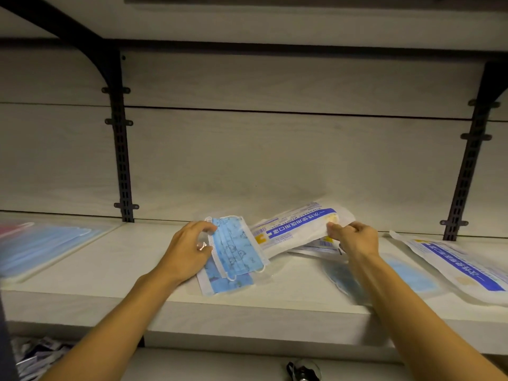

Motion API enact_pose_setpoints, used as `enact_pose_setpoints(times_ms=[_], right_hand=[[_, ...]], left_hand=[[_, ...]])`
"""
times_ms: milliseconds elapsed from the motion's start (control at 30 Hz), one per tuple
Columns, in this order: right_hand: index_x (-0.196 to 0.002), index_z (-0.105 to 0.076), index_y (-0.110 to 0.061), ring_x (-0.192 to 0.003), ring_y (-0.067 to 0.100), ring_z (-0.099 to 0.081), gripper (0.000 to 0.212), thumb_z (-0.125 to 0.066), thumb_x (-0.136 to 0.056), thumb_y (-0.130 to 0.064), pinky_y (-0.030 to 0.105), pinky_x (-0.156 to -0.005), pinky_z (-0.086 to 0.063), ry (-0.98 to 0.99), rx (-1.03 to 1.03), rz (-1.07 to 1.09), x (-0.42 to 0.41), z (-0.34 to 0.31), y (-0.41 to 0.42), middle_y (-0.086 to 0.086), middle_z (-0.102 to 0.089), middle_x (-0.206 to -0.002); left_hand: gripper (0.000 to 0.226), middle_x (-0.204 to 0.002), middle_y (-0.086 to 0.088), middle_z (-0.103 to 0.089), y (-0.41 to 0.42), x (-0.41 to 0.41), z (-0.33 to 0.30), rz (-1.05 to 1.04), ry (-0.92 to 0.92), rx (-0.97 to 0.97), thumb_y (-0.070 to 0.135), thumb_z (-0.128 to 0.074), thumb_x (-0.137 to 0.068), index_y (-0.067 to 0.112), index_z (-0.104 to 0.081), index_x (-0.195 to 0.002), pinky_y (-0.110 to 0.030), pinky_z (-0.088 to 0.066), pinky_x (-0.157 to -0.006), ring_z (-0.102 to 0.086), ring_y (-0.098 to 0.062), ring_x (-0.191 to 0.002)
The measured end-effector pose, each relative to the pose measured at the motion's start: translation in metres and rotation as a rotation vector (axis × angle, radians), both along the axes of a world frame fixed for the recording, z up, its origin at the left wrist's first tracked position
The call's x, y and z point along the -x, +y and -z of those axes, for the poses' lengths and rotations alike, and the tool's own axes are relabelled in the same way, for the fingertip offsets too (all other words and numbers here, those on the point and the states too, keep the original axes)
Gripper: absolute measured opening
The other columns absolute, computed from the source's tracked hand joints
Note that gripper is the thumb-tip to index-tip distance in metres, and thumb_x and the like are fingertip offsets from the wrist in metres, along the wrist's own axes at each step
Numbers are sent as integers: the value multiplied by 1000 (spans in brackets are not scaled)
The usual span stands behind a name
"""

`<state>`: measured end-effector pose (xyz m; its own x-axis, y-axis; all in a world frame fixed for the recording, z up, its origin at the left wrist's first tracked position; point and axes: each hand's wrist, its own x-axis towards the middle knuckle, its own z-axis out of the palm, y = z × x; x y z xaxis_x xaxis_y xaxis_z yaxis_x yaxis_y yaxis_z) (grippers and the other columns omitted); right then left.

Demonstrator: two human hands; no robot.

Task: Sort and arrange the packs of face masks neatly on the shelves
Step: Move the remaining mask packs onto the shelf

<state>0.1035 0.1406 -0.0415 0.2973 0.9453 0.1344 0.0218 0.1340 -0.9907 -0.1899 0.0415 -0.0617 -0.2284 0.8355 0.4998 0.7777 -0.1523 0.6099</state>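
Observation:
On the white shelf point(115, 259), my left hand point(189, 248) grips the left edge of a clear pack of blue patterned masks point(236, 248), which lies tilted over a second blue patterned pack point(228, 283). My right hand point(350, 237) pinches the right end of a white pack with a blue stripe point(294, 229) and holds it slightly raised over other flat packs. A dark blue mask pack point(343, 279) lies below my right wrist, partly hidden by my forearm.
A blurred stack of light blue packs point(44, 243) lies at the far left. At the right lie a light blue mask pack point(412, 273) and another white blue-striped pack point(461, 265). Black brackets point(122, 160) stand against the back wall. More packs point(38, 356) sit below.

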Motion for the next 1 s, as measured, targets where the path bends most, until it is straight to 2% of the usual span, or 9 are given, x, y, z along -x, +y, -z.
enact_pose_setpoints(times_ms=[133,300,367,500,600,667,733,867,1000], right_hand=[[-96,-56,-16,-88,28,-69,8,-61,-91,-16,41,-82,-56,102,-47,-3,0,1,1,12,-69,-101],[-119,-33,-21,-77,23,-69,49,-63,-88,-45,37,-75,-57,-35,-95,-138,9,5,-1,3,-64,-99],[-118,-28,-17,-82,26,-70,62,-73,-82,-39,32,-65,-55,-79,-51,-186,11,4,-1,2,-63,-100],[-114,-31,-14,-85,22,-66,55,-74,-81,-9,26,-57,-53,-79,-48,-189,10,6,1,6,-63,-101],[-111,-39,-14,-87,23,-65,43,-71,-84,-6,33,-67,-54,-16,-52,-169,9,5,1,5,-63,-100],[-102,-49,-13,-83,22,-64,26,-67,-86,-4,31,-63,-52,42,-49,-165,7,3,1,5,-64,-98],[-90,-54,-16,-80,21,-65,16,-64,-87,-3,29,-60,-51,78,-54,-187,5,0,0,4,-66,-94],[-99,-54,-22,-82,22,-69,17,-62,-90,-9,32,-59,-54,93,-126,-254,6,-1,-7,0,-68,-92],[-113,-52,-21,-85,26,-70,23,-61,-92,-18,40,-66,-57,38,-145,-283,8,3,-13,2,-69,-97]], left_hand=[[27,-116,-1,-61,2,0,-1,-56,-13,38,1,-51,-92,13,-67,-110,-14,-37,-78,-51,-9,-91],[30,-123,-3,-58,2,-2,-4,-93,-25,10,14,-57,-92,10,-60,-122,-20,-39,-88,-52,-14,-103],[41,-125,1,-52,1,-3,-4,-65,-17,-1,20,-65,-88,11,-55,-127,-20,-37,-91,-47,-10,-108],[55,-130,4,-47,1,-1,-3,-2,40,-8,13,-68,-85,16,-45,-135,-19,-37,-93,-44,-6,-111],[73,-123,8,-52,-2,-1,-4,65,-83,-7,8,-66,-86,29,-27,-144,-25,-54,-74,-64,-16,-93],[87,-108,9,-58,-4,-4,-7,62,-211,2,7,-65,-87,32,-9,-149,-15,-51,-56,-67,-14,-77],[86,-100,5,-59,-2,-6,-8,-12,-271,5,11,-67,-87,25,-11,-150,-9,-44,-50,-63,-11,-79],[28,-95,-3,-60,0,-5,-6,-74,-163,13,14,-66,-87,8,-59,-113,-6,-39,-48,-55,-10,-76],[16,-74,-1,-57,0,-4,0,-94,-152,-3,21,-68,-84,10,-57,-81,-24,-45,-57,-53,-18,-69]])
